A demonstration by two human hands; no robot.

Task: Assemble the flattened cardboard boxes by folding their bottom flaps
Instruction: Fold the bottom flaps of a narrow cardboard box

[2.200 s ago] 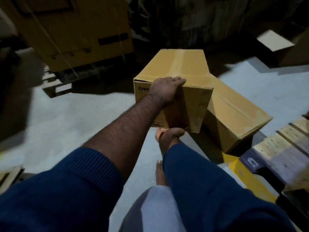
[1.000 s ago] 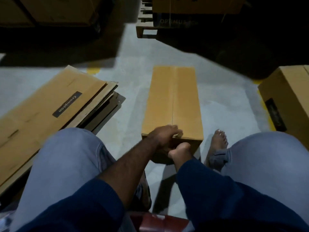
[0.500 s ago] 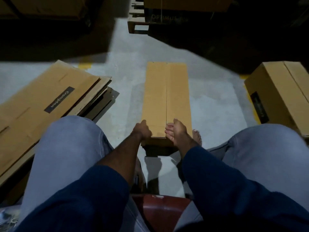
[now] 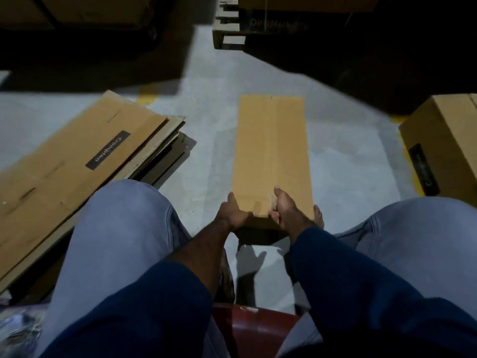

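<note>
On the floor (image 4: 343,161), the box (image 4: 271,151) lies lengthwise, flaps closed on top. Left hand (image 4: 232,215) grips its near left corner and right hand (image 4: 286,213) curls over the near edge. Flattened stack (image 4: 64,171) lies to the left.

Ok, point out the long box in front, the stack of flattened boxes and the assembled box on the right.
long cardboard box (image 4: 271,151): head view, middle of its top face.
stack of flattened boxes (image 4: 64,177): head view, top sheet near its label.
assembled box (image 4: 438,146): head view, face bearing the dark label.
</note>
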